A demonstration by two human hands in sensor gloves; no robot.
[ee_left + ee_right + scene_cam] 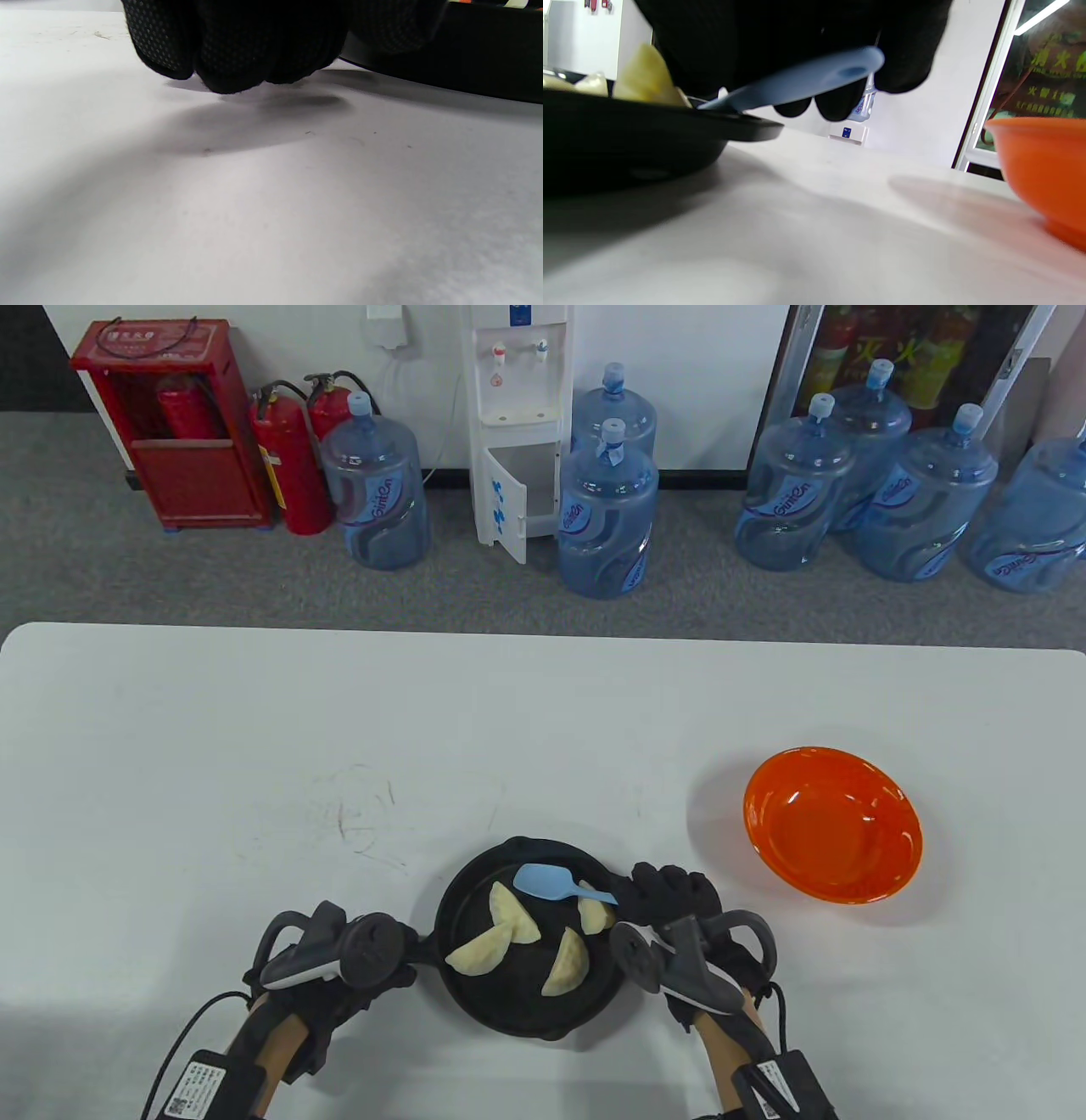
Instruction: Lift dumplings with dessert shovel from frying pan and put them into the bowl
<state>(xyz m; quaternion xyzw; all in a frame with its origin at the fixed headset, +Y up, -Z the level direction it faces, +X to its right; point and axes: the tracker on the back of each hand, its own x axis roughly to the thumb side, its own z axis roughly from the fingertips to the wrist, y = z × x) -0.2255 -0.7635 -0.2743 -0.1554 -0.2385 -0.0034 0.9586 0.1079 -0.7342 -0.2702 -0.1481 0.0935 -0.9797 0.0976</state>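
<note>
A black frying pan point(509, 1001) sits near the table's front edge with several pale dumplings point(515, 914) in it. My right hand point(670, 891) pinches the handle of the light blue dessert shovel point(551, 884), whose blade lies over the pan's far side next to a dumpling. In the right wrist view the shovel point(797, 80) slants down from my gloved fingers point(903, 55) onto the pan's rim point(746, 125). My left hand point(339, 959) is at the pan's left side, its fingers point(237, 55) curled round the pan handle just above the table. The orange bowl point(834, 824) stands empty at the right.
The white table point(254, 780) stretches far and left of the pan. The bowl point(1043, 169) stands a short way right of the pan. Beyond the table's far edge, on the floor, are water jugs point(607, 517), a dispenser and fire extinguishers.
</note>
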